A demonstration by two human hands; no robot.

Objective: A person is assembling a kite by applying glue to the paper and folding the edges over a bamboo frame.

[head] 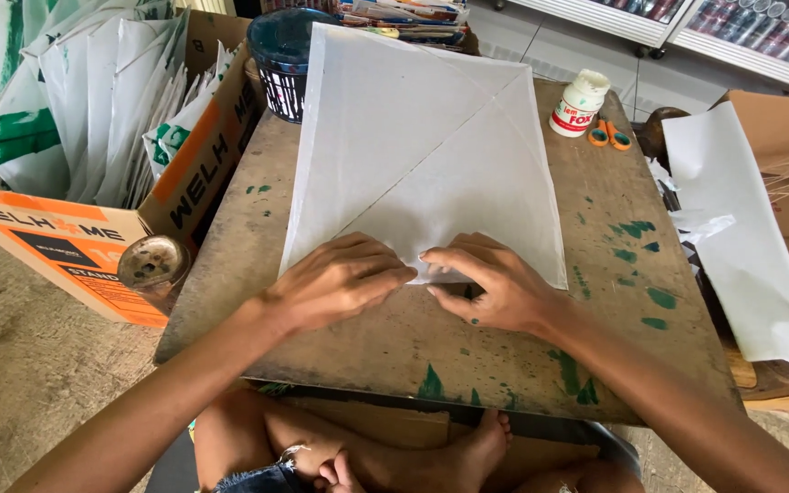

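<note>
Pressing on the near edge of a white paper sheet (422, 155), the left hand (335, 278) and right hand (495, 283) lie side by side, fingers curled down. The sheet lies flat on a paint-stained wooden board (468, 347). A glue bottle (580, 103) and orange scissors (610, 136) sit at the far right corner.

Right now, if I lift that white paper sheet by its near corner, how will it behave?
The white paper sheet looks thin and slightly see-through, so it will probably flop and sag. It lies flat with creases, so it likely weighs little and may slide on the wooden board. The left hand and right hand press its near corner; a sharp tug could tear it.
</note>
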